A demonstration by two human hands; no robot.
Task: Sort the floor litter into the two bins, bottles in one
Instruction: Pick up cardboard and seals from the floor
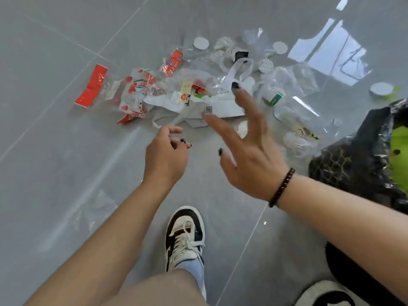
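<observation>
Litter lies scattered across the grey floor ahead of me. A red wrapper [91, 86] is at the far left, red-and-white printed bags [136, 91] beside it, and a white paper bag [220, 107] in the middle. Clear plastic bottles [304, 127] and clear bags lie to the right. My left hand [165, 155] hovers above the floor with loosely curled fingers, holding nothing. My right hand [247, 149] is spread wide with straight fingers above the white paper bag, empty. A bin lined with a black bag [357, 164] stands at the right edge.
White round lids [201, 43] and a small black item [241, 55] lie at the far side of the pile. A green lid [383, 90] sits near the bin. My shoe [184, 235] stands on the floor below the hands. A clear bag [97, 208] lies at lower left.
</observation>
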